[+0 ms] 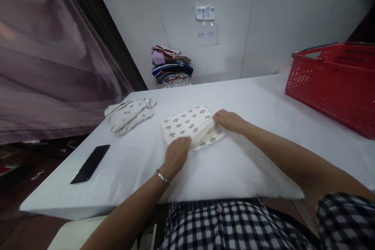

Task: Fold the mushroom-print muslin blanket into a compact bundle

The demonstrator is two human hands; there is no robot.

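A folded white cloth printed with grey and red mushroom shapes (pixel 187 123) lies in the middle of the white table (pixel 234 156). My left hand (pixel 176 155), with a thin bracelet at the wrist, presses on the cloth's near edge, fingers curled over it. My right hand (pixel 230 120) holds the cloth's right edge, fingers closed on the fabric.
A second folded patterned garment (pixel 130 114) lies to the left. A black phone (pixel 90 163) rests near the table's left edge. A stack of folded clothes (pixel 171 66) stands against the back wall. A red plastic basket (pixel 334 84) sits at the right.
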